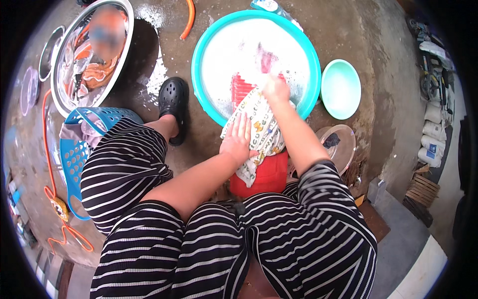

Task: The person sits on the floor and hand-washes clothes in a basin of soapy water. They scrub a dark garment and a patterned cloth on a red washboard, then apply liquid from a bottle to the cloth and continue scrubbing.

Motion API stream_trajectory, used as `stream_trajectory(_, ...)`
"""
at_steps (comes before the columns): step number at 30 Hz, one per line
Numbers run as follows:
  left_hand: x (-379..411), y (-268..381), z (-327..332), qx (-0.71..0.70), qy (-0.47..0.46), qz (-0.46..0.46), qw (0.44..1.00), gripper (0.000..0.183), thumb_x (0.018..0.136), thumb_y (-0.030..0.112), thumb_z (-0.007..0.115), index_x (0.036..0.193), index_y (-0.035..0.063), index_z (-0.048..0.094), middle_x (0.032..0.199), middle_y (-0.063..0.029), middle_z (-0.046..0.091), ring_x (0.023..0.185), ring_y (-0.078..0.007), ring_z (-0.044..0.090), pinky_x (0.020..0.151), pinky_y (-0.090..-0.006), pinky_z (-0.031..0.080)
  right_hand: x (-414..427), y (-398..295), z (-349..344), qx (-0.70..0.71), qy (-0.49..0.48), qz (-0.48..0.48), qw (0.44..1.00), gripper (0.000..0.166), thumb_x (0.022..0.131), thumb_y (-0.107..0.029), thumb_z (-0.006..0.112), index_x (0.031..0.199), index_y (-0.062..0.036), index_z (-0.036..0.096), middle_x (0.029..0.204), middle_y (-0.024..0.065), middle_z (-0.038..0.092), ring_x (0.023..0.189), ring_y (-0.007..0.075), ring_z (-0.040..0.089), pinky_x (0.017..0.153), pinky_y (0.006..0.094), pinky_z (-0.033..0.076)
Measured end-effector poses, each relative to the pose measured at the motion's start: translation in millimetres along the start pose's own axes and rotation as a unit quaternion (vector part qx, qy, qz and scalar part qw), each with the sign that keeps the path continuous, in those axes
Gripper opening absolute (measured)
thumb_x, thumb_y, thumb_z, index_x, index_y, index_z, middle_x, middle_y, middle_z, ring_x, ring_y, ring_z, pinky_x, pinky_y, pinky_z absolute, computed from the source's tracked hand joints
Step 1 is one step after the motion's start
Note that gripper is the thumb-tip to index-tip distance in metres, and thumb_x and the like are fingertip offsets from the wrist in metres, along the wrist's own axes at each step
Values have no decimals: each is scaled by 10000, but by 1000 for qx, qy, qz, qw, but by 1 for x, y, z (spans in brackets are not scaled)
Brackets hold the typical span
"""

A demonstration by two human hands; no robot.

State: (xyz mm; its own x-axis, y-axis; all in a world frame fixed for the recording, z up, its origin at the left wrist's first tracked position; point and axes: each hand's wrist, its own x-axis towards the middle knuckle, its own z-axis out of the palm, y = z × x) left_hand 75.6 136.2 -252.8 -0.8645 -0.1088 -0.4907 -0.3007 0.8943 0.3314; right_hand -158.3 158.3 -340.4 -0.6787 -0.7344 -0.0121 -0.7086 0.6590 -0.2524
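Note:
A white printed cloth (261, 127) lies over a red ridged washboard (242, 89) that slants into a turquoise basin (198, 80) of foamy water. With fingers stretched out flat, my left hand (237, 140) presses on the cloth near the basin's front rim. My right hand (275, 89) is closed as a fist on the cloth's far end, just above the suds. The washboard's smooth red lower end (261, 175) sticks out towards my lap. Foam hides its far part, apart from a reddish patch showing through.
Left stands a large metal basin (130, 41) of wet orange clothes, beside a blue perforated basket (74, 160). A mint bowl (341, 89) and a clear tub (349, 149) stand right. An orange hose (46, 134) crosses the wet concrete floor (354, 37).

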Motion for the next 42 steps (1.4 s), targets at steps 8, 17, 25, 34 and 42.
stream_trajectory(8, 12, -12, -6, -38, -99, 25, 994, 1110, 800, 719, 510, 1492, -72, 154, 1575, -250, 119, 1476, -377, 50, 1189, -464, 87, -73, -31, -6, 22, -115, -110, 987, 193, 868, -260, 541, 841, -93, 635, 772, 163, 672, 708, 337, 670, 628, 460, 532)
stream_trajectory(17, 11, -7, -16, 0, -66, -2, 998, 1161, 783, 751, 512, 1511, -47, 86, 1591, -235, 21, 1483, -349, 7, 1185, -443, 110, 83, 44, 7, 32, -52, 160, 985, 377, 915, -389, 523, 1004, -55, 673, 960, 230, 678, 943, 376, 651, 849, 469, 493)
stream_trajectory(25, 14, -8, -17, -39, -118, 26, 992, 1096, 793, 721, 530, 1505, -28, 166, 1583, -239, 90, 1478, -359, 64, 1184, -461, 115, -70, -36, -40, 110, -144, -39, 983, 262, 904, -228, 567, 1089, -60, 644, 1082, 148, 621, 1051, 338, 580, 909, 435, 472)
stream_trajectory(34, 13, -5, -14, -31, -67, 5, 997, 1135, 795, 704, 548, 1508, -46, 82, 1593, -224, 44, 1482, -360, 14, 1188, -455, 93, 0, -11, -1, -74, -31, 24, 996, 269, 968, -305, 438, 961, -93, 602, 872, 161, 655, 748, 358, 646, 675, 456, 531)
stream_trajectory(42, 18, -11, -11, -64, -144, 9, 987, 1180, 763, 716, 582, 1511, -38, 69, 1593, -225, 14, 1485, -350, -18, 1193, -449, 91, -89, -45, -31, 28, -152, -147, 977, 197, 914, -306, 519, 912, -125, 597, 812, 123, 669, 732, 335, 662, 625, 471, 529)
